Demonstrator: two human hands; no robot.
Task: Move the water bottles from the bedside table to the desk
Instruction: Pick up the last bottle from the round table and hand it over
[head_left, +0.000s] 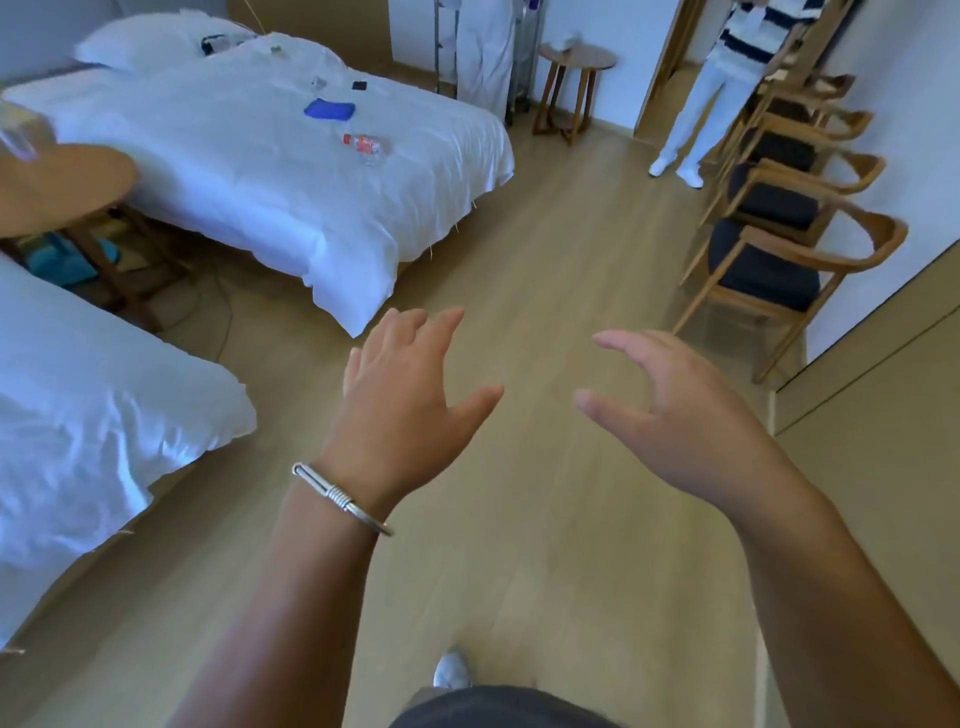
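Both hands are out front over the pale wood-plank floor (545, 291), holding nothing: the left hand (402, 410), a silver bangle (340, 499) on its wrist, has fingers spread loose, and the right hand (685, 421) has fingers relaxed, lightly curved, apart from everything. At the far left edge a clear plastic water bottle (21, 130), blurred, stands on the round wooden bedside table (67, 192). A red-labelled clear bottle (366, 145) lies on the white-quilted bed (249, 171), near a blue cloth (329, 110). Dark-cushioned wooden armchairs (774, 270) line the right wall.
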